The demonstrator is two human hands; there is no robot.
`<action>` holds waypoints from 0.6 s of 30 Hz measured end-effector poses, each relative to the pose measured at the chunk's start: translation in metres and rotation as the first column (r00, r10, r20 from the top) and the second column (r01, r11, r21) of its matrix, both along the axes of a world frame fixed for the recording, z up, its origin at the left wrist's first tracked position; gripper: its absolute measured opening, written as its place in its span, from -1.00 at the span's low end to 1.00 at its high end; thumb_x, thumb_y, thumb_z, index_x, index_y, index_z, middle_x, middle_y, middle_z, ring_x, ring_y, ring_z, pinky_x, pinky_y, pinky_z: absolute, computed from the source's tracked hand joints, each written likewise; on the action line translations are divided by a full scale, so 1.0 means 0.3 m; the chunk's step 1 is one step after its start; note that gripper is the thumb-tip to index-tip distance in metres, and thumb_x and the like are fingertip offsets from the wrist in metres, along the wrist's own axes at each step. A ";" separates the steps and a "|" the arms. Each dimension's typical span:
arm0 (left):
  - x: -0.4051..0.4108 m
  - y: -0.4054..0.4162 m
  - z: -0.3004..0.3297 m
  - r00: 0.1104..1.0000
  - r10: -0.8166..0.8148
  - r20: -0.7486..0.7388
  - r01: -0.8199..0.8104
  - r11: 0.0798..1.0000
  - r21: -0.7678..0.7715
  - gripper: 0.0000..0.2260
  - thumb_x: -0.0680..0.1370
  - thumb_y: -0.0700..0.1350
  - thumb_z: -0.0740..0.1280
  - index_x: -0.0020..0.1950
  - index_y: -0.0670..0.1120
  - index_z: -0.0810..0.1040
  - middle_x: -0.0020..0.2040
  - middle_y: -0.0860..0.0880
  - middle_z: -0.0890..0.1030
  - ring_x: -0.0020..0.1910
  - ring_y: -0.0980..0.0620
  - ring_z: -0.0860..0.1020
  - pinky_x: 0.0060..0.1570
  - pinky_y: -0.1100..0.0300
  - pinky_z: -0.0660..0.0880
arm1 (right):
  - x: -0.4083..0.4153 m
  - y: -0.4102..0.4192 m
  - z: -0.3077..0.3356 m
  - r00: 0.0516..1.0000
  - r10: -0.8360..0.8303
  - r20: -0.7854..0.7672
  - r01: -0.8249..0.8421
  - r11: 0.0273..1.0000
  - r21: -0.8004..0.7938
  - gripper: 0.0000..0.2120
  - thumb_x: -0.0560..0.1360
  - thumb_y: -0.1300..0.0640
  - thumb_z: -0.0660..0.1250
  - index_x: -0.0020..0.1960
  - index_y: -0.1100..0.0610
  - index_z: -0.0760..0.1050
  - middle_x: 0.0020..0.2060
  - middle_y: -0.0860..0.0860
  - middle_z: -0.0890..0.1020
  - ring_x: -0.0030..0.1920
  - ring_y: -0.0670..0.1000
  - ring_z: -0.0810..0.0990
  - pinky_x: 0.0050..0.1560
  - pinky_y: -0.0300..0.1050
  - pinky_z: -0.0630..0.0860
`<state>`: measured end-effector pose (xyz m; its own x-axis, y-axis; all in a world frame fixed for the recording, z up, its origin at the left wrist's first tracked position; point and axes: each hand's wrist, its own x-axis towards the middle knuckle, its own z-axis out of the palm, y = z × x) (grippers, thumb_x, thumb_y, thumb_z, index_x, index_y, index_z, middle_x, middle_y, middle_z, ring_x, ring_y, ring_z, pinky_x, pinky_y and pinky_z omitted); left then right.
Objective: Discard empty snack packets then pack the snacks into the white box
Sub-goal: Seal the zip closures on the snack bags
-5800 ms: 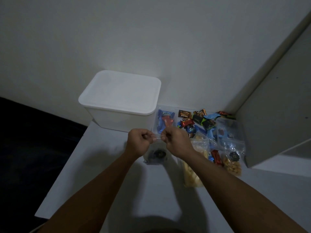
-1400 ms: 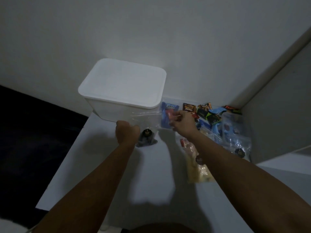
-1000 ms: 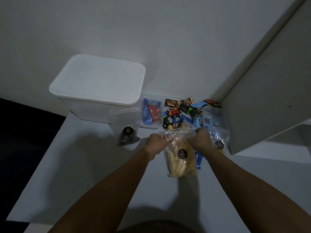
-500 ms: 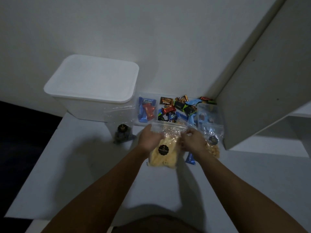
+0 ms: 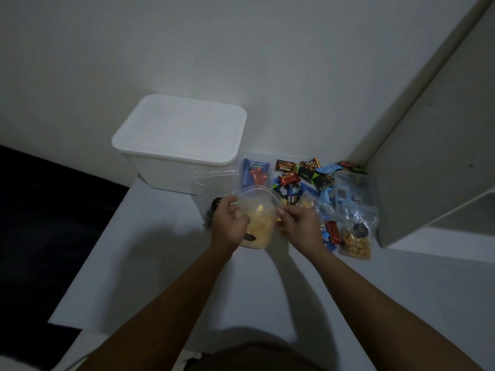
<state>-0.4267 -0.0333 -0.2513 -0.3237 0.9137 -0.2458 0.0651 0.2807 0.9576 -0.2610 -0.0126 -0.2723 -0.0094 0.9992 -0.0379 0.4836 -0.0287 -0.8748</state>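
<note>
**Two hands hold open a clear bag of yellow snacks on a white table**

Seen from above in dim light, a person's left hand (image 5: 231, 226) and right hand (image 5: 300, 228) each pinch one side of the mouth of a clear zip bag (image 5: 258, 219) holding pale yellow snack pieces. The bag's mouth is pulled into a wide loop between the hands. It sits on the white table (image 5: 166, 263), near the front of a white box (image 5: 180, 141) whose lid is shut. A mostly empty clear packet (image 5: 214, 183) leans against the box, partly hidden by the left hand. To the right, against the wall, lies a pile of small wrapped chocolates (image 5: 300, 178), and beside it a clear bag of nuts (image 5: 355, 236) with a dark round label.
</note>
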 end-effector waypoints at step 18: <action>-0.187 0.007 -0.011 0.984 0.000 -0.176 0.038 0.976 0.215 -0.95 0.39 -0.34 0.47 -0.18 -0.24 0.66 -0.30 -0.08 0.64 -0.37 0.18 0.60 -0.30 0.28 0.59 | 0.003 0.022 0.092 0.997 0.052 0.065 -0.054 0.998 0.036 -0.89 0.50 0.23 0.39 -0.01 0.18 0.66 -0.16 0.06 0.70 -0.15 0.04 0.67 -0.16 -0.31 0.55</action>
